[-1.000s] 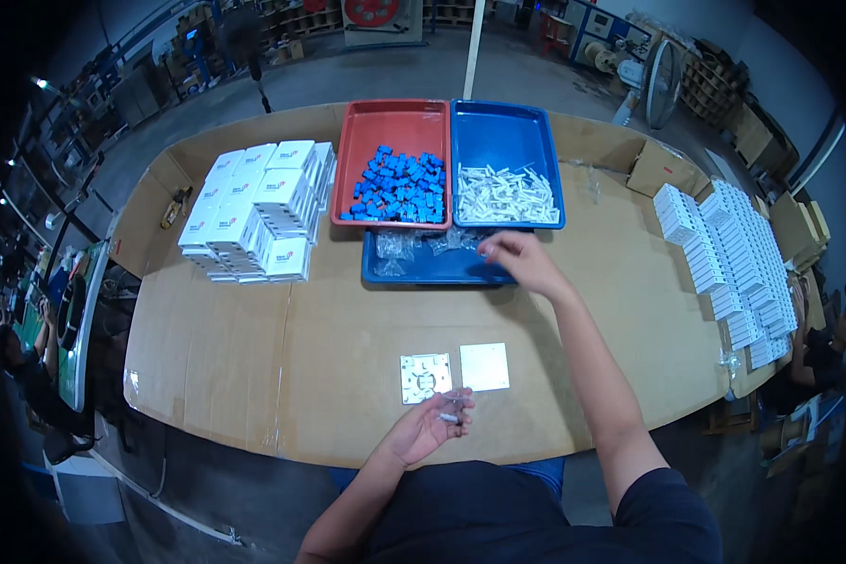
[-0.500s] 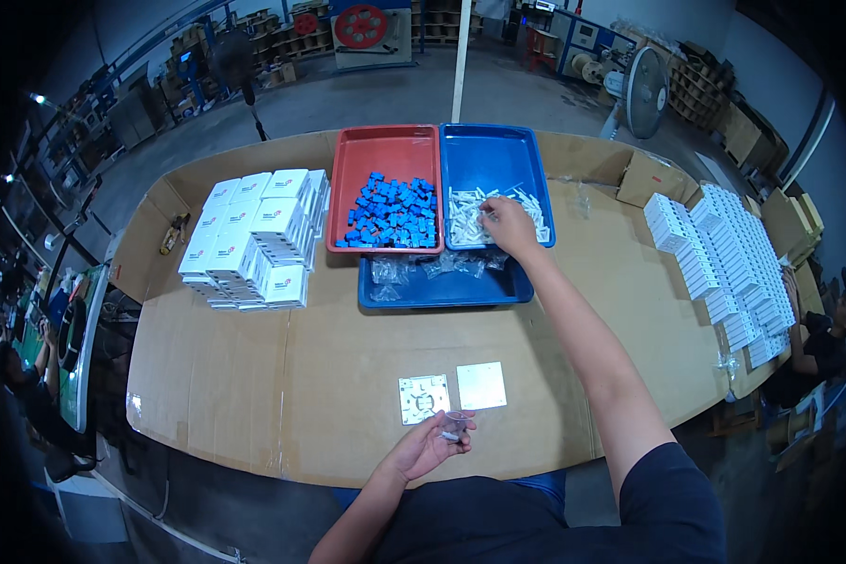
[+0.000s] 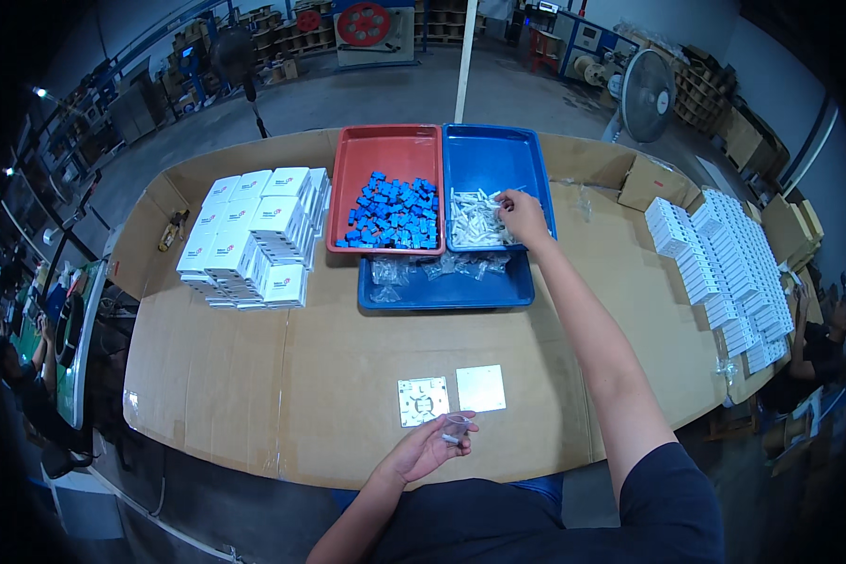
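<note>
The right hand (image 3: pixel 522 214) pinches 1 white part (image 3: pixel 477 218) in the blue tray (image 3: pixel 494 155), its axis unclear. The left hand (image 3: pixel 430 447) loosely grips a small bag (image 3: pixel 455 428).

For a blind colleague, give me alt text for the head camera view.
The right hand reaches into small white parts in a blue plastic tray while the left hand pinches a small clear bag near the cardboard-covered table's edge.
</note>
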The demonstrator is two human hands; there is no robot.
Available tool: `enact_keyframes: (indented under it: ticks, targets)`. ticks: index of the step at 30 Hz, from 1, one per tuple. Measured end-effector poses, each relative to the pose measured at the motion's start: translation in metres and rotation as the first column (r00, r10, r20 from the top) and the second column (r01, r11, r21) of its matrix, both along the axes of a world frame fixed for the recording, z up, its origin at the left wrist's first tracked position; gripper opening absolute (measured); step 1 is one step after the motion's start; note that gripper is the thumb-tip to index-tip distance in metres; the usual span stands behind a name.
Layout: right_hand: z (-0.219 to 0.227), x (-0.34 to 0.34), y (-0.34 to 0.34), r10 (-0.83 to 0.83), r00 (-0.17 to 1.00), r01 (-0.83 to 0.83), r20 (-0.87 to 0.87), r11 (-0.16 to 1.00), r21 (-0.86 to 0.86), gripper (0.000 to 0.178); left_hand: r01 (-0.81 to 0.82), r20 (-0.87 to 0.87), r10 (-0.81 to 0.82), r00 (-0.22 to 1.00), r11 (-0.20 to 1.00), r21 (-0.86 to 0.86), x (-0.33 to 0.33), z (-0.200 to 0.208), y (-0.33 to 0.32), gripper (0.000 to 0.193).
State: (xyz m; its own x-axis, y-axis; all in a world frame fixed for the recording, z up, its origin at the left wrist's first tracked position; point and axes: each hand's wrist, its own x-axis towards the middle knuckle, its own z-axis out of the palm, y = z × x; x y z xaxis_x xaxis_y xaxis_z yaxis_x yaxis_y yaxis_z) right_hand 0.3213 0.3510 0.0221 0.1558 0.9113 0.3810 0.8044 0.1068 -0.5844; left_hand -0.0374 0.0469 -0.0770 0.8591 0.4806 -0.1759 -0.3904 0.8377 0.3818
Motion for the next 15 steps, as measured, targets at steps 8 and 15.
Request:
enact_keyframes:
  ticks: [8,15]
  targets:
    - [0.003,0.011,0.005,-0.062,0.985,0.063,-0.158,0.998,0.0,0.023,-0.009,0.006,0.009,1.0,0.999,-0.042,-0.002,-0.003,0.001,0.06]
    - [-0.016,0.037,0.022,-0.013,0.962,0.027,-0.274,0.998,0.048,0.025,0.002,0.015,-0.001,1.0,0.999,-0.034,0.002,-0.003,0.006,0.06]
